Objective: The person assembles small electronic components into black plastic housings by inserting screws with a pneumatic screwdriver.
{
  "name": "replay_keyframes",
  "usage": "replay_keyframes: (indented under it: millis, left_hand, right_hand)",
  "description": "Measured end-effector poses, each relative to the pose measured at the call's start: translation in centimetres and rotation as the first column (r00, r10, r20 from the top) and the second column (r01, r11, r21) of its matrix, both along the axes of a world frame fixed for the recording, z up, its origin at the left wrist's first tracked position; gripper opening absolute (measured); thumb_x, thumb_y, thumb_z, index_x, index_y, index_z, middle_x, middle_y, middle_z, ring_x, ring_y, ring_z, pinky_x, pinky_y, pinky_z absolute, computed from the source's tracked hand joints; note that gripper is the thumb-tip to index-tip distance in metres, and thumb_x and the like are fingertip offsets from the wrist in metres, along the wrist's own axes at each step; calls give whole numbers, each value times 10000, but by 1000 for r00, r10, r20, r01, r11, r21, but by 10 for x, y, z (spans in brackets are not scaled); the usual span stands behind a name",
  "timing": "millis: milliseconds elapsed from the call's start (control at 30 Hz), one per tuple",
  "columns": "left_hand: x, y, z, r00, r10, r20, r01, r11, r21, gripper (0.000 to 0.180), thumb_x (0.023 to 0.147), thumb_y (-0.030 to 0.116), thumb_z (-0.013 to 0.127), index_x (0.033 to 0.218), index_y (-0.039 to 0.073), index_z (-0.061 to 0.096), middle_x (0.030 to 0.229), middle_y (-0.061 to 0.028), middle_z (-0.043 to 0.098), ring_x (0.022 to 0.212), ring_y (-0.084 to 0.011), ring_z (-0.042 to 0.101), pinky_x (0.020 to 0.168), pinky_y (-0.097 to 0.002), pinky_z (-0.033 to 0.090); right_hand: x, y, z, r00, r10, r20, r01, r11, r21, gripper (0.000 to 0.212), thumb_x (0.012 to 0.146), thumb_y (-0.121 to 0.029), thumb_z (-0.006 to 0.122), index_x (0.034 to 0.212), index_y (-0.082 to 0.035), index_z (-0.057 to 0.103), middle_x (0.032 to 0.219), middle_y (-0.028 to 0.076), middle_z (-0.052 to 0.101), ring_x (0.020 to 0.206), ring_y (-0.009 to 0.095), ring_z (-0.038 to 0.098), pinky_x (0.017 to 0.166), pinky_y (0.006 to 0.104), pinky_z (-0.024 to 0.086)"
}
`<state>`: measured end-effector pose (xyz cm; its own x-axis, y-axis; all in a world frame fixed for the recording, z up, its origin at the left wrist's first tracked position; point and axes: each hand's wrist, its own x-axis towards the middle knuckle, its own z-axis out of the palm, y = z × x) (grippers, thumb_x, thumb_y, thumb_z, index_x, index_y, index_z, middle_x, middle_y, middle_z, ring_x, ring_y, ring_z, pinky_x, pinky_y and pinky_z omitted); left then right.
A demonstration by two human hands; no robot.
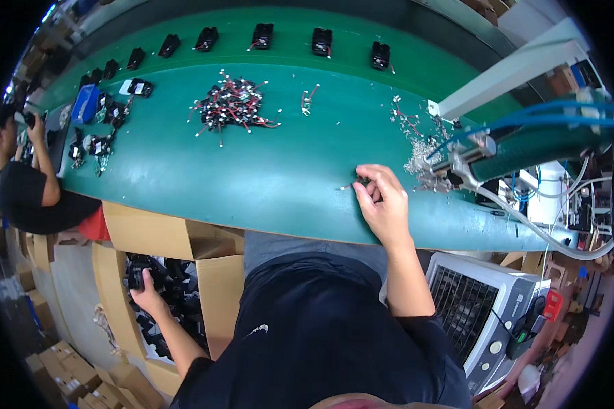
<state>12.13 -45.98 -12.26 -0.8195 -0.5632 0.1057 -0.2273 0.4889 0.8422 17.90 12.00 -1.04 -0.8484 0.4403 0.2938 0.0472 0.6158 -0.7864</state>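
Observation:
My left hand (146,297) reaches down into an open cardboard box (220,293) beside me, its fingers closed on a black plastic piece (139,276). Many similar black pieces (177,310) fill the box. Over the green table (279,177), my right hand (386,202) is closed in a pinch on a small dark part with a short wire lead (350,187). The fingers partly hide that part, so its exact kind does not show. A heap of small black parts with red wires (233,103) lies on the table, left of my right hand.
Black units (264,37) stand in a row along the far green strip. A metal fixture (450,167) with hoses rises right of my right hand, near scattered small silvery parts (421,151). A blue bin (85,103) stands at left, near a co-worker (31,180). An air cooler (481,300) is below right.

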Motion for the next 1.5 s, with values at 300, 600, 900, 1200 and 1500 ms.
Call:
replay_keyframes:
  millis: [300,600,900,1200,1500]
  left_hand:
    - [-72,214,91,420,-857,-300,895,335,294,546,775,22,784,1260,61,537,1154,-103,598,1022,-204,620,903,-346,518]
    - [-137,474,143,-545,-797,261,766,-600,-232,605,767,385,841,1232,56,636,1217,-121,659,1171,-317,602,1059,-413,397]
    - [-128,472,114,-566,-824,20,789,-549,-276,1280,563,523,920,1595,105,289,1556,-169,388,1435,-400,368,1152,-528,281]
    - [-112,475,94,-498,-858,-126,835,-436,-335,784,638,167,894,1317,50,519,1245,-147,598,1175,-354,571,1002,-466,401]
    - [-110,474,98,-449,-883,-135,861,-387,-330,771,621,138,872,1305,40,530,1256,-148,599,1182,-354,556,969,-461,417]
  right_hand:
    - [0,-6,-12,993,-118,-29,121,982,142,316,782,-53,833,1066,-10,702,1040,109,654,795,242,657,686,342,557]
    - [49,1,-4,993,-115,-32,119,977,176,209,801,-7,773,1005,-41,739,1106,101,710,1023,308,667,876,395,553]
    - [75,-11,13,972,-216,88,206,973,108,212,799,17,775,1001,-38,741,1065,119,705,986,302,695,836,375,575]
    - [5,-33,17,976,-167,-137,196,953,230,233,778,41,771,988,-30,699,1074,125,707,910,298,713,759,370,594]
    - [4,-23,23,979,-206,5,190,912,363,191,748,-3,789,923,-58,737,1006,73,703,912,292,625,814,385,512]
